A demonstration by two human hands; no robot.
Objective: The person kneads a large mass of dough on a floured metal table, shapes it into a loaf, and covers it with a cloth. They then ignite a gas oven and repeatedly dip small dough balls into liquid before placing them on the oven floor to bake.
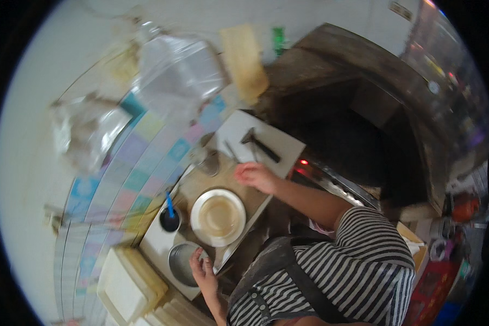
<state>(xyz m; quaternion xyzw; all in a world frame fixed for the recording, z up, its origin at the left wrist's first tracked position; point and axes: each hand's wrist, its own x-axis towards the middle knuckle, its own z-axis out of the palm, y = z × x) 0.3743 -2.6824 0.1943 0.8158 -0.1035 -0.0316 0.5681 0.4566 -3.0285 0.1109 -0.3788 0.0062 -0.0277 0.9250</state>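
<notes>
My left hand (203, 271) is at the near edge of a round metal pan (179, 263), thumb and fingers apart; whether it touches the rim cannot be told. My right hand (257, 177) hangs over the worktop, fingers partly curled and blurred, with nothing plainly visible in it. Between the hands sits a round white dish (195, 222) with a pale tan layer (219, 218) inside. Beside it stands a cup of dark liquid (169, 224) with a blue handle (170, 205) sticking out. A dark-handled scraper-like tool (265, 147) lies on a white board (287, 148) beyond my right hand.
A metal cup (208, 165) stands near the tiled wall (136, 179). Stacked plastic containers (132, 281) are at the lower left. To the right, a large dark cavity (330, 122) has a brown rim. Plastic bags (179, 69) and a yellowish cloth (244, 61) hang above.
</notes>
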